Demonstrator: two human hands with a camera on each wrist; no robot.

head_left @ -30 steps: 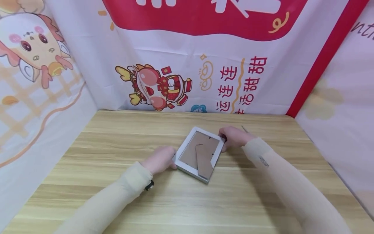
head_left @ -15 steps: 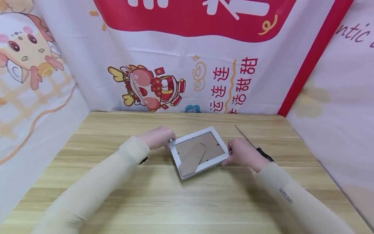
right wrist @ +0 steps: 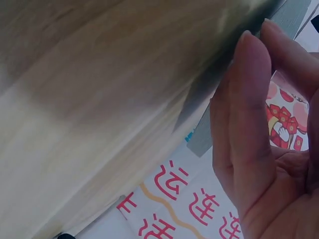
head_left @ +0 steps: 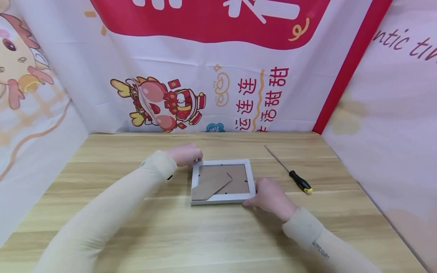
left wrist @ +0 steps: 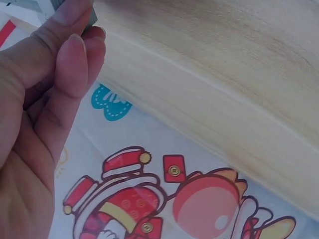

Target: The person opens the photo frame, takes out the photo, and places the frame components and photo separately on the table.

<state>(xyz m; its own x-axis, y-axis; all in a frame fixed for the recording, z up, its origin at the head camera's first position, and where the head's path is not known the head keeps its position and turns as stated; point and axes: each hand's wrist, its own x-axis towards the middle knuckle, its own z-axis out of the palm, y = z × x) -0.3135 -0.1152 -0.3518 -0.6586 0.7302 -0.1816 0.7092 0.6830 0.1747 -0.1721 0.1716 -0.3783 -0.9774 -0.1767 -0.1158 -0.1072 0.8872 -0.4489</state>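
A white picture frame (head_left: 252,178) lies back side up in the head view, its brown backing board (head_left: 215,172) and folded stand (head_left: 208,188) showing. At the far left corner my left hand (head_left: 186,154) grips it. In the left wrist view, the thumb and fingers of that left hand (left wrist: 45,94) close on the frame's corner (left wrist: 52,7). My right hand (head_left: 271,197) holds the near right corner, thumb along the front edge. Seen from the right wrist, the right hand (right wrist: 269,124) has its fingertips right at the frame's grey side (right wrist: 286,22).
To the right of the frame, a screwdriver (head_left: 300,182) with a black and yellow handle lies on the wooden table (head_left: 218,235). A printed cloth (head_left: 191,53) hangs along the table's back edge, with more cloth at both sides.
Both hands have turned the picture frame from a slant until its long edges run left to right. The right hand has come nearer the front, and the screwdriver now shows whole.
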